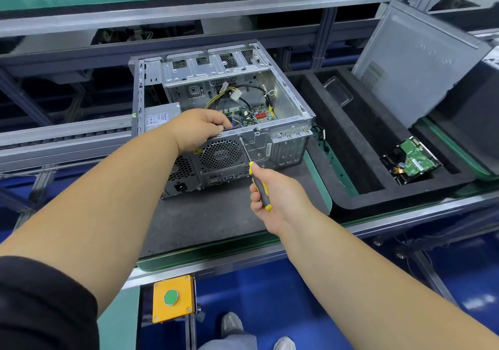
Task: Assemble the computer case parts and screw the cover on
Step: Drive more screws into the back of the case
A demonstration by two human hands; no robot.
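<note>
An open computer case (224, 123) lies on its side at the middle of the grey surface (216, 220). The left hand (201, 129) curls its grip over the case's top rear edge. The right hand (270, 190), at five o'clock of the case, has its grip clamped on a yellow-handled screwdriver (255, 172), tip at the rear panel. The cover (410, 63) leans upright at two o'clock.

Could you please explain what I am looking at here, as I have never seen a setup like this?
This single picture comes from a camera worn on a person's head, looking down at their own arms. On the grey mat lies an open computer case with its wiring exposed. The left hand grips the case's upper rear edge, and the right hand holds a yellow-handled screwdriver, its tip against the rear panel. To the right, the grey side cover leans over a black foam tray holding a hard drive.
</note>
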